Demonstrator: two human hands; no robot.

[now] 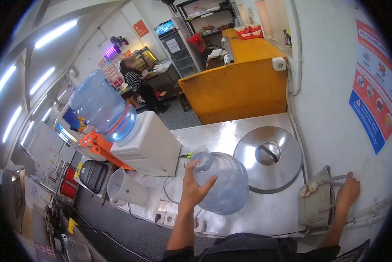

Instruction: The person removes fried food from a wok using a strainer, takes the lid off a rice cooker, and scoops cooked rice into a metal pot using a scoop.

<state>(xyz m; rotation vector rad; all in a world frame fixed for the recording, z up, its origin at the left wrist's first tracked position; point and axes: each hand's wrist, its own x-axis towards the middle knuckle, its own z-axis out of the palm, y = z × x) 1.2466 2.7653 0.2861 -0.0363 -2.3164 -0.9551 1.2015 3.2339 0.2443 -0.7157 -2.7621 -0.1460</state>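
Note:
My left hand [195, 185] is at the neck of a clear plastic water jug [225, 183], thumb and fingers spread around it; whether it grips firmly is hard to tell. The jug stands on the metal table [217, 137]. At the right, my right hand [348, 191] has its fingers closed at the handles of a grey-green handbag [316, 203] with a small plush charm. Behind the jug lies a large round metal lid [268, 159]. A white water dispenser [148, 146] carries a large blue bottle [104, 105] to the left.
A translucent bucket [127, 187] sits at the left table edge near sockets [169, 219] and cables. Beyond the table rises an orange counter [239, 91]. A person [139, 83] in a striped top stands in the back. A wall with a poster [375, 87] bounds the right.

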